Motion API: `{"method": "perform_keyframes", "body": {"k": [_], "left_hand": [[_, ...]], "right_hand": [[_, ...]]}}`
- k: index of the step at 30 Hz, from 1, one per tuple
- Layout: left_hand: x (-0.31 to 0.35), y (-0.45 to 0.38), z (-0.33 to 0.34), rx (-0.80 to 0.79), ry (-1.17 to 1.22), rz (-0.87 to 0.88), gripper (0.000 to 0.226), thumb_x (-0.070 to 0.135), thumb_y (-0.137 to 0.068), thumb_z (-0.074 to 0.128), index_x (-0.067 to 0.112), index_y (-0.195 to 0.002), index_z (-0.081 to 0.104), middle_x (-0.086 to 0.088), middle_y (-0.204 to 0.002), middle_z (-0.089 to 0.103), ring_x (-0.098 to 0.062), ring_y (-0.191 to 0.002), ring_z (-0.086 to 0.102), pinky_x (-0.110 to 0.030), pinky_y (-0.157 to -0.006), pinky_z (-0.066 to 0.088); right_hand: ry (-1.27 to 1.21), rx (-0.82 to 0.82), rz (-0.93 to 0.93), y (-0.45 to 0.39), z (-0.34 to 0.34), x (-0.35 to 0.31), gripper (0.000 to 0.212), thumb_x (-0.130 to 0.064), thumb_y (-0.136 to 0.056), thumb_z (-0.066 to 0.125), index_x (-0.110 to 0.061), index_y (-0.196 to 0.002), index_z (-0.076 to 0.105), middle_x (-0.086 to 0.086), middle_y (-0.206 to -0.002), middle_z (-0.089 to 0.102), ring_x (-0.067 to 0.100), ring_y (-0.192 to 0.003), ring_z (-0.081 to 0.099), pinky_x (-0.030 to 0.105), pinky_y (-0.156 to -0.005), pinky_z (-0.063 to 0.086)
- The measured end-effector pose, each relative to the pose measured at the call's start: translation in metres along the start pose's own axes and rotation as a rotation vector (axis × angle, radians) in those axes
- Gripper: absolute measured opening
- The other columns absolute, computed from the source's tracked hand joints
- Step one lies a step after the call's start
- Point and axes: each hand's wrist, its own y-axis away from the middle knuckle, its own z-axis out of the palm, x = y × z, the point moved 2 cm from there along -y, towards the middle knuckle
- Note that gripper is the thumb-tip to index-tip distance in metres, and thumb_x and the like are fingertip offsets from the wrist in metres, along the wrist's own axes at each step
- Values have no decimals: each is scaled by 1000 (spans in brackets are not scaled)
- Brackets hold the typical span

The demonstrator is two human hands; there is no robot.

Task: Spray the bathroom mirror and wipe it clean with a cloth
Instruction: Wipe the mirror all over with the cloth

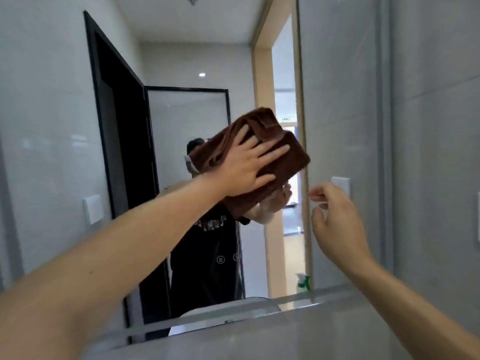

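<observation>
My left hand (244,165) lies flat on the brown cloth (259,154), fingers (275,151) straight and spread, pressing the folded pad against the mirror (65,126) without curling round it. The cloth sits directly under my palm and reaches past my fingertips up and to the right, its long axis slanting from lower left to upper right, its far corner just beside the mirror's right edge. My right hand (335,216) hangs free to the right of that edge, apart from the cloth, fingers loosely curled and holding nothing I can see; the thumb and forefinger tips are near each other, but nothing is pinched between them. So the left is the hand on the job. Most of the unwiped glass lies to the left of and below my fingers, and I judge the next stroke should drag that way. The spray bottle (304,281) shows only as a green and white reflection low down, below my right hand, near the tabletop (259,344).
</observation>
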Motion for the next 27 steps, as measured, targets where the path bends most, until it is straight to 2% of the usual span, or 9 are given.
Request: {"method": "perform_keyframes", "body": {"k": [2, 5, 8, 11, 13, 17, 21, 24, 27], "left_hand": [[-55, -35, -27, 33, -68, -197, 67, 60, -95, 33, 32, -155, 28, -2, -160, 32, -31, -145, 32, -55, -119, 9], [-109, -62, -54, 91, -116, -571, 69, 61, -96, 23, 31, -157, 17, -1, -165, 18, -27, -150, 21, -55, -121, 5], [-102, -76, -51, 160, -164, -783, 69, 57, -97, 20, 26, -158, 15, -4, -166, 15, -27, -151, 16, -58, -121, 7], [-56, -86, -34, 176, -128, -871, 68, 53, -98, 24, 24, -158, 16, -5, -165, 16, -29, -148, 23, -61, -119, 9], [-10, -88, -17, 148, -90, -810, 69, 53, -97, 28, 23, -158, 16, -5, -165, 17, -29, -146, 28, -60, -119, 10], [111, -76, 22, 49, 13, -475, 68, 48, -95, 35, 21, -156, 27, -5, -161, 29, -30, -138, 38, -58, -117, 14], [192, -43, 58, -60, 225, -133, 51, 32, -93, 46, 15, -140, 50, -6, -144, 53, -34, -143, 36, -58, -120, 13], [178, -36, 67, -109, 171, 82, 48, 40, -93, 53, 17, -135, 60, -4, -140, 57, -33, -146, 31, -57, -121, 9], [116, -62, 48, -13, 110, 187, 54, 47, -91, 60, 21, -138, 57, -2, -143, 56, -32, -142, 38, -58, -120, 10]], "right_hand": [[2, 8, -12, -13, -2, -3, 29, 4, -92, 54, -20, -110, 57, -11, -108, 54, 7, -99, 52, 20, -86, 40], [-30, 18, -53, -32, -7, -2, 32, 5, -91, 52, -19, -110, 57, -10, -106, 55, 4, -97, 52, 8, -80, 35], [-58, 42, -80, -48, -14, 5, 33, 7, -89, 50, -20, -108, 57, -9, -105, 56, 3, -96, 52, 14, -83, 38], [-56, 69, -77, -60, -21, 16, 32, 7, -89, 51, -18, -109, 58, -8, -108, 57, 2, -96, 52, 19, -84, 39], [-51, 83, -65, -63, -24, 26, 33, 9, -88, 51, -16, -109, 59, -5, -108, 58, 1, -95, 52, 19, -83, 40], [-102, 94, -67, -55, -26, 43, 34, 13, -82, 50, -15, -100, 60, 0, -103, 62, 11, -95, 59, 25, -85, 47], [-138, 51, -9, -41, -29, 53, 37, 11, -85, 49, -23, -99, 55, -7, -101, 59, 9, -96, 60, 9, -82, 40], [-149, 70, -21, -43, -30, 54, 36, 9, -88, 49, -24, -100, 54, -7, -102, 58, 9, -97, 60, 11, -80, 40], [-199, 128, -54, -57, -32, 46, 35, 9, -89, 48, -23, -102, 54, -7, -103, 58, 6, -96, 58, 11, -77, 41]]}}
